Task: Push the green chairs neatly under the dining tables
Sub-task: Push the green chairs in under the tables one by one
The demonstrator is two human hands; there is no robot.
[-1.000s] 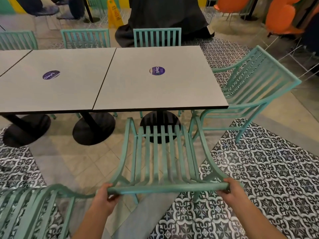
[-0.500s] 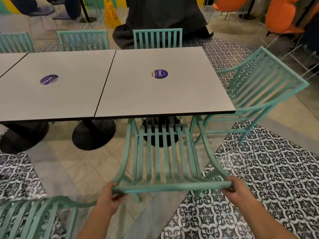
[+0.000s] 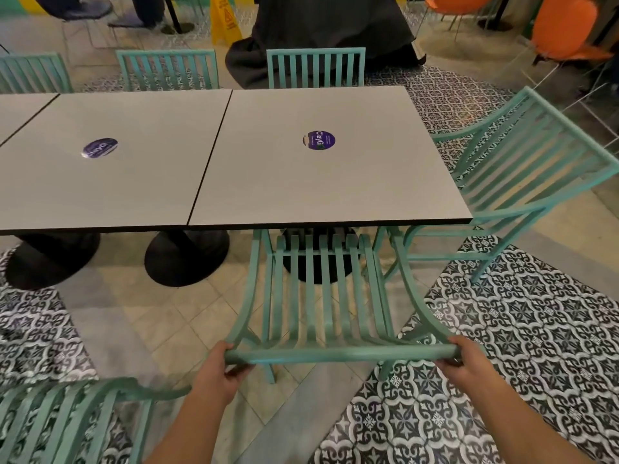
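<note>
I see the patterned black-and-white tile floor [image 3: 522, 346] spreading right and a plain beige strip under the tables. Two grey dining tables stand edge to edge: the left table [image 3: 110, 175] and the right table [image 3: 321, 182], each on a round black base and each bearing a purple sticker [image 3: 318, 141]. Three green chairs sit tucked along the far side [image 3: 315, 67]. Another green chair [image 3: 522, 169] stands at the right end of the table, angled away from it. The chair I am working [image 3: 321, 296] faces the right table, the front of its slatted seat just under the near edge and the rest out in the open. My left hand [image 3: 217, 373] is clenched around the left end of its top rail; my right hand [image 3: 469, 360] grasps the right end.
</note>
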